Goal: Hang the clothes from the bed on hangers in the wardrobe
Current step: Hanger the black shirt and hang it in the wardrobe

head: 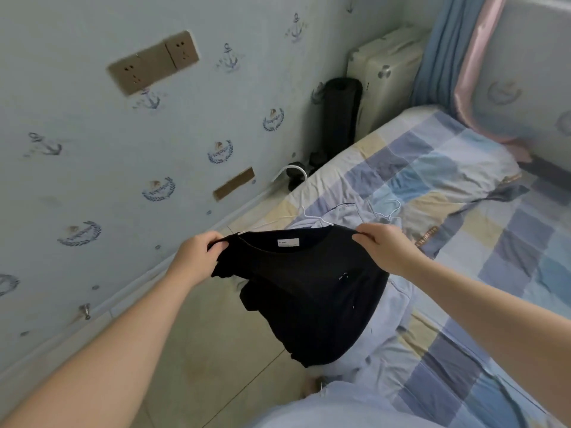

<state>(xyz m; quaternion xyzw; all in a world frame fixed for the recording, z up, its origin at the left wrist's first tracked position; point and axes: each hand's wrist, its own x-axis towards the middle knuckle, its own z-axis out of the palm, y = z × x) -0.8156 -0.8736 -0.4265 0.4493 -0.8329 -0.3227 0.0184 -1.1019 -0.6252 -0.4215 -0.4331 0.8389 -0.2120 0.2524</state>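
Evidently the left hand (200,257) and right hand (383,248) each pinch a shoulder of the black cotton T-shirt (309,288), holding its collar wide over the checked bed (448,168) — likely to admit the thin white hanger (304,210) behind.

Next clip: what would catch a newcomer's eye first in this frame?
A black T-shirt at centre, held up by its shoulders between the left hand and right hand. A white hanger pokes up just behind its collar, and the checked bed fills the right side.
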